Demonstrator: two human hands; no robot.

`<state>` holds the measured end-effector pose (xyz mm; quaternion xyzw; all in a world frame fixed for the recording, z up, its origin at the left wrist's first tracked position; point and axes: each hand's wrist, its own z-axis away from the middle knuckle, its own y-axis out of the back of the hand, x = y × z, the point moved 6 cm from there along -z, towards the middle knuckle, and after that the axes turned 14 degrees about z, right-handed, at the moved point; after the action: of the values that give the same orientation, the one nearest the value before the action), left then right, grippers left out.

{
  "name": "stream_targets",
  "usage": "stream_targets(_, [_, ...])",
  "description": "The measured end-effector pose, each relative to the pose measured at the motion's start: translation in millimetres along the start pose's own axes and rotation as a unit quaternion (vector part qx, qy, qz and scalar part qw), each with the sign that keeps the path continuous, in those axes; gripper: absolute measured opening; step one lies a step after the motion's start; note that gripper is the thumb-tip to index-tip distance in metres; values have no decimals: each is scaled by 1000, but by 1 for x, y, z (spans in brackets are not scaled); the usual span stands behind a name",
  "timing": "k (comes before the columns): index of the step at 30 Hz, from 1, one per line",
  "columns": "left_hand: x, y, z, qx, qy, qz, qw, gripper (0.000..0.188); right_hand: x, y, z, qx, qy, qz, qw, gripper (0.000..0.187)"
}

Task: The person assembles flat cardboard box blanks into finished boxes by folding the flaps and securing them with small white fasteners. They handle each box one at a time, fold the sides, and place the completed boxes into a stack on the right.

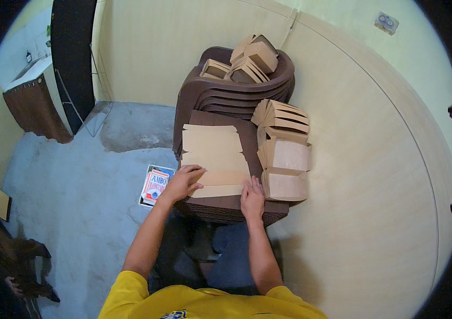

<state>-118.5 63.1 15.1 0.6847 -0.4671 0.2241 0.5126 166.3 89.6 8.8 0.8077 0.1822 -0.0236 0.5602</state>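
A flat tan cardboard box blank [212, 149], with slits along its sides and crease lines across it, lies on the dark brown seat [203, 118] of stacked plastic chairs. My left hand [184, 182] rests at the blank's near left edge, thumb and forefinger apart on the cardboard. At the near right corner, my right hand [252, 199] touches the edge with its fingers stretched forward. A strip near the blank's front looks slightly raised along a crease. Neither hand lifts the blank off the seat.
Nested folded cardboard boxes [287, 154] stand along the seat's right side by the wall. More folded boxes [252, 59] sit atop the chair stack's backrest [205, 87]. Left of the seat, a white container [146, 199] holds printed packs. A brown-curtained counter [40, 109] stands far left.
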Motion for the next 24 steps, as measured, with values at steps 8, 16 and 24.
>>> stream_targets(8, [61,-19,25,-8,-39,-50,998,18,12,6,-2,-15,-57,-133,989,57])
stream_targets(16, [44,-15,0,85,58,-13,995,28,11,7,-9,-27,-46,-112,992,46])
stream_targets(24, [10,1,1,76,31,-131,988,36,-9,36,-26,60,4,-10,998,58])
